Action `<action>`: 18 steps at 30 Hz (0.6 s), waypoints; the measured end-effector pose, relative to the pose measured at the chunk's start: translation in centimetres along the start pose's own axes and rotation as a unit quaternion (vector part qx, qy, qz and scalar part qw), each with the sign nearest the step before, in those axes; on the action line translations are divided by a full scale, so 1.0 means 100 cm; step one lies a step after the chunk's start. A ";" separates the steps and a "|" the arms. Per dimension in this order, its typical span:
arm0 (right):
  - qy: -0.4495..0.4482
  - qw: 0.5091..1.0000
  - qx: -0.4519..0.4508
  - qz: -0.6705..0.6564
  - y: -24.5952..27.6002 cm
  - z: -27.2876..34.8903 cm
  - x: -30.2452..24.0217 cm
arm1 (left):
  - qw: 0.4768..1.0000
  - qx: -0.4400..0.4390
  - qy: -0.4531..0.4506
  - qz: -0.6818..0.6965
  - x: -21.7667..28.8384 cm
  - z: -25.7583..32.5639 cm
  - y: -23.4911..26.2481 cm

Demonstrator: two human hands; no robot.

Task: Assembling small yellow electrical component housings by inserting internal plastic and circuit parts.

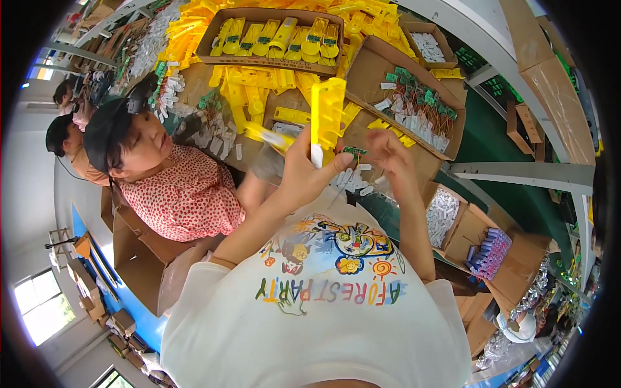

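Observation:
My left hand (pixel 299 173) is closed round a yellow plastic housing (pixel 328 113), held upright above my lap, its ribbed inner side facing right. A white piece (pixel 316 156) shows at its lower end. Beside my left thumb is a small green circuit board (pixel 354 151) with thin wires; whether the thumb holds it I cannot tell. My right hand (pixel 393 158) is raised just right of the board, its fingers bent and smeared by motion, so its grip is unclear. Small white plastic parts (pixel 352 181) lie below the hands.
Across the bench stands a cardboard box (pixel 272 61) of yellow housings fitted with boards. To the right, a carton (pixel 446 145) holds wired green boards and white parts. Farther right are a box of white pieces (pixel 442 210) and purple cylinders (pixel 490 253). A co-worker (pixel 178 194) sits close on my left.

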State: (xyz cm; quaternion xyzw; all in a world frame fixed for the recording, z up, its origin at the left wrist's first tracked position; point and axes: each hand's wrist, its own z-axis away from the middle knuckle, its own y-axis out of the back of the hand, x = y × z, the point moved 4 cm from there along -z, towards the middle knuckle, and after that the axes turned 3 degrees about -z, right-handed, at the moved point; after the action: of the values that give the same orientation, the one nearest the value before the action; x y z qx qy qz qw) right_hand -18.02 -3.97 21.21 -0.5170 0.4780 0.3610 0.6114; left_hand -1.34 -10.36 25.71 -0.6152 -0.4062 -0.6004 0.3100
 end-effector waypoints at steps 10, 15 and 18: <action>-0.276 0.910 -0.164 -0.261 -0.024 0.006 0.003 | 0.997 -0.030 0.054 -0.053 0.004 -0.008 0.003; 0.072 0.983 0.021 0.167 -0.023 -0.001 -0.018 | 0.995 -0.011 0.097 0.020 -0.012 -0.011 0.003; 0.052 0.984 0.016 0.168 -0.022 0.003 -0.009 | 0.996 0.014 0.049 0.067 -0.010 -0.014 0.003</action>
State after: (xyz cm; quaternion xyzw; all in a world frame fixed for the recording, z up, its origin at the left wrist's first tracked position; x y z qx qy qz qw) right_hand -16.21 -4.11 22.74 -0.4376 0.5950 0.4232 0.5248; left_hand -1.66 -11.83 24.92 -0.6067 -0.3567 -0.6018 0.3774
